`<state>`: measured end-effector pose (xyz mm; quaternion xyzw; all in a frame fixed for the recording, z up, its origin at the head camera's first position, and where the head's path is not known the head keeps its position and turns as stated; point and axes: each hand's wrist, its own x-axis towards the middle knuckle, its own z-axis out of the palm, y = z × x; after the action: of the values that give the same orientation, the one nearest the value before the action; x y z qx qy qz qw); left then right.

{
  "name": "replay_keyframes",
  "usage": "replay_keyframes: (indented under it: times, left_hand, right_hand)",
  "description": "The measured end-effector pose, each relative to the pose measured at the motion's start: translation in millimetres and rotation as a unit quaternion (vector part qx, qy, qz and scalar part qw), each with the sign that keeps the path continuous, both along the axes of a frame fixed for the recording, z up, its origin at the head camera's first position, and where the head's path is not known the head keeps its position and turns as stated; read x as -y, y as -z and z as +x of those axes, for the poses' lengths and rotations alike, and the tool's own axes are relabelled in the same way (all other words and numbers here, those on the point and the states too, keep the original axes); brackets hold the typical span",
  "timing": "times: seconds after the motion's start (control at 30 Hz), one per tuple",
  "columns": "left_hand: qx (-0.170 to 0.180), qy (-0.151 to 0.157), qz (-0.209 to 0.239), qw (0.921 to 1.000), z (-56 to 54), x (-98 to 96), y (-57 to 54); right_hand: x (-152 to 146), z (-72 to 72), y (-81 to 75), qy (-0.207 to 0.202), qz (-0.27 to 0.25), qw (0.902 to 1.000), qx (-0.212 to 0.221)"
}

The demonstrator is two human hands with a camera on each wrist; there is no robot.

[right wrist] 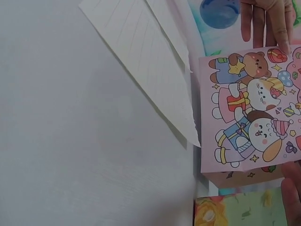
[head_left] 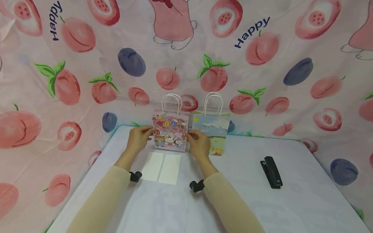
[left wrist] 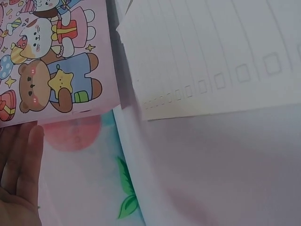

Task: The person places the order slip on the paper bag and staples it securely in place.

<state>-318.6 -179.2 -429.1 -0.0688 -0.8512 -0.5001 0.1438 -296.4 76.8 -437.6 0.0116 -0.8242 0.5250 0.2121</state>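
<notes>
A pink paper gift bag (head_left: 170, 131) with cartoon animals and white handles stands upright near the back of the table. My left hand (head_left: 138, 139) pinches its left side edge, and my right hand (head_left: 199, 144) pinches the right one. Seen from the left wrist, the left fingers (left wrist: 21, 160) lie at the bag's edge beside the printed bear. From the right wrist, the bag's front (right wrist: 254, 110) faces the camera, with the right hand (right wrist: 292, 190) at its lower side. Two lined white paper sheets (head_left: 152, 166) (head_left: 170, 169) lie side by side in front of the bag.
A second gift bag (head_left: 211, 124) with a sky and meadow print stands just right of the pink one, partly behind my right hand. A black stapler (head_left: 271, 172) lies on the right of the white table (head_left: 233, 207). Behind hangs a fruit-print cloth (head_left: 186, 58).
</notes>
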Motion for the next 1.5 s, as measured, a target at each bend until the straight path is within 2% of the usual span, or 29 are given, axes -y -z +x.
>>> replay_keyframes:
  times: [0.17,0.3,0.53,0.7,0.83,1.1,1.27,1.5]
  left_hand:
    - [0.020,-0.003,-0.005,0.9998,5.0,1.5,-9.8]
    - [0.035,0.001,-0.004,0.9994,7.0,6.3,-11.9]
    - [0.047,0.009,0.041,0.9980,10.4,11.3,-12.9]
    - [0.038,0.024,0.089,0.9950,14.4,12.4,-14.0]
    - [0.033,0.048,0.107,0.9925,18.5,11.5,-17.0]
    - [0.030,0.066,0.103,0.9921,29.1,8.5,-24.6]
    - [0.009,0.082,0.120,0.9894,33.9,5.0,-24.5]
    - [-0.011,0.101,0.131,0.9861,41.7,-0.3,-23.2]
  right_hand:
    - [-3,0.5,-5.0,-0.018,-0.014,0.9997,0.005]
    - [-6,1.8,-7.7,-0.042,-0.035,0.9983,0.018]
    - [-11,3.7,-12.7,-0.086,-0.084,0.9923,0.028]
    - [-14,6.4,-16.1,-0.103,-0.101,0.9891,0.033]
    - [-18,9.6,-18.3,-0.101,-0.105,0.9888,0.034]
    - [-25,16.7,-23.0,-0.119,-0.118,0.9854,0.029]
    - [-32,23.1,-24.6,-0.121,-0.118,0.9850,0.037]
    - [-42,34.9,-26.0,-0.134,-0.122,0.9831,0.025]
